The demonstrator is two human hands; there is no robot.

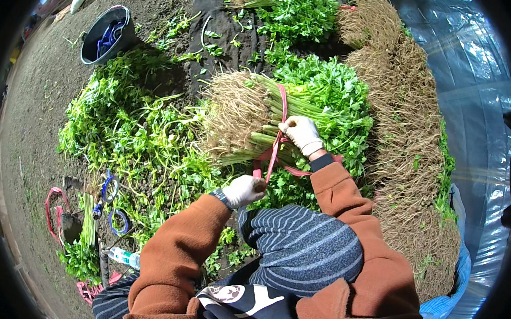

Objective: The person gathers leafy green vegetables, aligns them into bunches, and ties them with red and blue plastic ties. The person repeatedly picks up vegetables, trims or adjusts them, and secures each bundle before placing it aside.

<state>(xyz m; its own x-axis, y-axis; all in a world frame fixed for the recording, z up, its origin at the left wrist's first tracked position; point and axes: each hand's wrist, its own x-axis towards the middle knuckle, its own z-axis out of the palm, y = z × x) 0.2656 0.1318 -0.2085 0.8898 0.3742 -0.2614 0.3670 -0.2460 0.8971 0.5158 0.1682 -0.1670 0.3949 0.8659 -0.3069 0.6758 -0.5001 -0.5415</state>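
Note:
A large bundle of leafy celery-like plants (300, 103) lies on its side before me, its pale brown roots (236, 111) to the left and its green leaves to the right. A pink-red strap (283, 101) runs around the stalks. My right hand (301, 133), in a white glove, pinches the strap against the stalks. Lower and to the left, my gloved left hand (246, 190) is shut on a lower length of the same strap, near my knee. Loose strap ends hang below the bundle and lie under my right wrist.
Stacked rooted bundles (404, 136) form a long row at the right, beside plastic sheeting (472, 96). Loose leaves (125, 111) cover the soil at the left. A dark bucket (105, 35) stands upper left; blue tape rolls (119, 221) and a plastic bottle (124, 257) lie lower left.

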